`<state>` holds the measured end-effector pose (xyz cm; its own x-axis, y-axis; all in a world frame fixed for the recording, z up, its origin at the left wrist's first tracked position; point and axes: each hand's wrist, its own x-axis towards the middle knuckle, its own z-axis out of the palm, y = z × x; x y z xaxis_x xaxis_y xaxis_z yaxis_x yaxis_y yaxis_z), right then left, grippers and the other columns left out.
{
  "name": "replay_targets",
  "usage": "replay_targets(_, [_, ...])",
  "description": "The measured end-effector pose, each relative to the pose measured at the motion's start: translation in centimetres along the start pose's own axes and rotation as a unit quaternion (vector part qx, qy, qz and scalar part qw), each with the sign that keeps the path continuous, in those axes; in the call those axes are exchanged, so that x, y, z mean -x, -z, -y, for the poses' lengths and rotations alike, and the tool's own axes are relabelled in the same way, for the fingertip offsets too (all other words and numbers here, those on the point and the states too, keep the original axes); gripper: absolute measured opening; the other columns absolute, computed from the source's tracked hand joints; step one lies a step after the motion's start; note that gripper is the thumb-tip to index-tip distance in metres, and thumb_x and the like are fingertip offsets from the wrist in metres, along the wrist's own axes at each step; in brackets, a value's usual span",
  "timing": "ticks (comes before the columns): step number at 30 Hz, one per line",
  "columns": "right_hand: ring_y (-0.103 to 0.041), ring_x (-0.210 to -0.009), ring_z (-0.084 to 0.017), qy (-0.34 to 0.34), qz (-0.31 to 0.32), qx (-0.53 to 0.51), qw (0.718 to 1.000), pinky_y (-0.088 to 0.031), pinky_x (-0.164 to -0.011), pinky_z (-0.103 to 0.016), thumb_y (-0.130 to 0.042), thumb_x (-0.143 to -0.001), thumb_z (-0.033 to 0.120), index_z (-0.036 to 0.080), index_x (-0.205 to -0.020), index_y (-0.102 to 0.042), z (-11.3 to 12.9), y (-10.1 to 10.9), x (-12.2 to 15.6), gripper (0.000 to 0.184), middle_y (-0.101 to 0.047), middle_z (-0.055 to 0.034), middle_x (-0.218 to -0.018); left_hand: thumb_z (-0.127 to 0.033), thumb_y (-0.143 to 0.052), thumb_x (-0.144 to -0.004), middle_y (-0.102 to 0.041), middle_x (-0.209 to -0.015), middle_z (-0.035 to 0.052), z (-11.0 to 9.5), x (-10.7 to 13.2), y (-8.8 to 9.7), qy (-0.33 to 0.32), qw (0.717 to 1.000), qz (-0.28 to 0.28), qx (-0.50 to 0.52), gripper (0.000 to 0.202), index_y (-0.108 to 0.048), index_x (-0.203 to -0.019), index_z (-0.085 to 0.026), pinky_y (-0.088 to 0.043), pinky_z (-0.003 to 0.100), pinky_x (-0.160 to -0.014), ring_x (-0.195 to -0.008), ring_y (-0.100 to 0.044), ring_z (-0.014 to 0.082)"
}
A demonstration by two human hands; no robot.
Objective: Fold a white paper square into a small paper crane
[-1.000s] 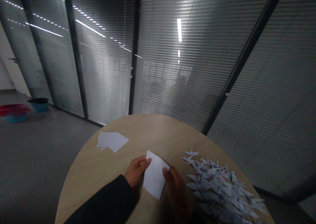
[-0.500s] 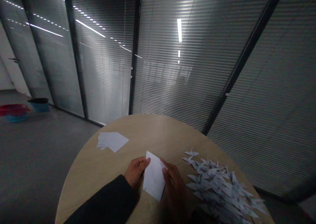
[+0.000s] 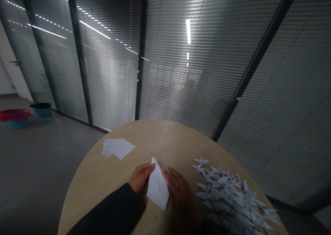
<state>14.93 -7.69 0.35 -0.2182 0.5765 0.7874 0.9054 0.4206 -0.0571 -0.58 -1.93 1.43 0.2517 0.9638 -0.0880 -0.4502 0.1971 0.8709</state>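
A folded sheet of white paper (image 3: 157,188), kite-shaped with a pointed top and crease lines, is held tilted just over the table in front of me. My left hand (image 3: 141,178) pinches its upper left edge, thumb on top. At the right edge, my right hand (image 3: 179,190) has the paper at its fingertips, with one finger raised apart; its lower part is dark and blurred. To the right lies a heap of folded paper cranes (image 3: 232,197). Several flat sheets of white paper (image 3: 119,147) are stacked unevenly at the left.
The round wooden table (image 3: 160,135) stands close to a glass partition (image 3: 186,90) with blinds. On the floor at the far left are a blue bin with a red liner (image 3: 15,117) and a blue bin with a black liner (image 3: 41,109).
The paper looks narrower, its right side turned inward, and has shifted slightly left. My right fingertips have moved left with its edge. My left hand keeps its pinch.
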Motion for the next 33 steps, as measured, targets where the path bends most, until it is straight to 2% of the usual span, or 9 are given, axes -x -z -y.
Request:
replay_targets(4, [-0.064,-0.101,-0.019,0.055,0.006,0.053,0.997,-0.052,-0.08,-0.028,-0.037,-0.095,0.017,0.024,-0.124,-0.056,0.2,0.3,-0.3,0.036,-0.066,-0.0088,-0.115,-0.049,-0.079,-0.057,-0.062,-0.049,0.0042,-0.1,0.1,0.0,-0.001,1.0,-0.003,0.009,0.042,-0.064,-0.059,-0.01,-0.037,0.025,-0.044,-0.041,-0.054,0.0131])
replay_targets(12, [-0.063,-0.104,-0.018,0.094,0.019,0.08,0.992,-0.05,-0.083,-0.028,-0.04,-0.093,0.011,0.021,-0.125,-0.055,0.3,0.5,-0.6,0.037,-0.064,-0.0105,-0.12,-0.051,-0.077,-0.059,-0.06,-0.045,0.0032,-0.6,0.2,-0.3,-0.001,1.0,-0.01,0.018,0.043,-0.065,-0.059,-0.009,-0.039,0.025,-0.045,-0.042,-0.055,0.0143])
replay_targets(16, [-0.063,-0.102,-0.019,0.093,0.024,0.093,0.991,-0.05,-0.082,-0.029,-0.041,-0.092,0.009,0.022,-0.123,-0.056,0.5,0.7,-0.8,0.037,-0.065,-0.0098,-0.118,-0.05,-0.079,-0.057,-0.061,-0.047,0.0033,-0.7,0.3,-0.6,-0.004,1.0,-0.018,0.021,0.043,-0.066,-0.06,-0.009,-0.039,0.024,-0.044,-0.041,-0.054,0.0126])
replay_targets(20, [-0.063,-0.101,-0.019,0.106,0.019,0.104,0.989,-0.05,-0.082,-0.03,-0.039,-0.093,0.01,0.02,-0.121,-0.058,0.6,0.6,-0.7,0.035,-0.065,-0.0106,-0.117,-0.042,-0.086,-0.047,-0.063,-0.049,0.0025,-0.8,0.3,-0.6,-0.002,1.0,-0.029,0.004,0.042,-0.067,-0.064,-0.009,-0.038,0.021,-0.043,-0.04,-0.054,0.0105])
replay_targets(24, [-0.063,-0.1,-0.019,0.117,0.007,0.108,0.987,-0.05,-0.082,-0.031,-0.036,-0.094,0.012,0.019,-0.12,-0.059,0.6,0.3,-0.7,0.034,-0.066,-0.0109,-0.116,-0.042,-0.089,-0.039,-0.063,-0.046,0.0019,-1.0,0.3,-0.6,-0.002,0.999,-0.035,-0.015,0.047,-0.068,-0.065,-0.009,-0.039,0.021,-0.043,-0.04,-0.053,0.0103])
replay_targets(29, [-0.061,-0.104,-0.019,0.104,0.013,0.103,0.989,-0.049,-0.084,-0.031,-0.038,-0.094,0.012,0.021,-0.12,-0.058,1.1,0.1,-0.7,0.034,-0.066,-0.0093,-0.116,-0.043,-0.088,-0.041,-0.062,-0.044,0.0008,-0.9,0.3,-0.5,-0.006,1.0,-0.029,-0.011,0.044,-0.067,-0.061,-0.009,-0.037,0.02,-0.04,-0.038,-0.052,0.0096])
replay_targets(32, [-0.06,-0.105,-0.02,0.077,-0.031,0.064,0.994,-0.047,-0.088,-0.036,-0.041,-0.093,0.012,0.02,-0.117,-0.059,1.3,-0.1,-0.5,0.032,-0.066,-0.0101,-0.114,-0.042,-0.087,-0.044,-0.061,-0.043,0.0001,-0.8,0.2,-0.3,-0.014,1.0,-0.024,-0.007,0.042,-0.066,-0.062,-0.01,-0.036,0.02,-0.038,-0.036,-0.051,0.009])
replay_targets(33, [-0.059,-0.107,-0.021,0.069,-0.021,0.048,0.996,-0.047,-0.09,-0.037,-0.04,-0.092,0.012,0.02,-0.119,-0.058,1.3,-0.2,-0.4,0.034,-0.066,-0.0102,-0.114,-0.042,-0.087,-0.045,-0.062,-0.043,0.0001,-0.8,0.1,-0.2,-0.017,1.0,-0.025,-0.009,0.042,-0.067,-0.062,-0.01,-0.036,0.019,-0.038,-0.036,-0.051,0.009])
